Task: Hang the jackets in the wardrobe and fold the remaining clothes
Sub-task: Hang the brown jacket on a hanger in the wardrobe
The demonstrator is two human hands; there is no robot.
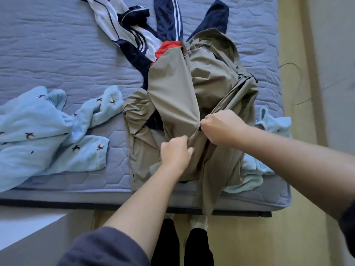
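The tan jacket [172,96] lies crumpled on the near side of the bed [57,45], front open, its lower part hanging over the mattress edge toward the floor. The left hand [175,152] has its fingers [179,141] curled round the cloth beside the zip [226,100]. The right hand [221,127] pinches what looks like the dark zip pull, though I can't make out the grip clearly. To my eye the trouble lies in the slack cloth bunched right at the pull: tug upward without holding the bottom taut and the zip may bite the lining and jam. The overhang could also drag the whole thing off the bed. A pale blue fleece [249,179] sits partly under the jacket's right side and a navy striped top [167,18] under its collar, so lifting carelessly may pull those along.
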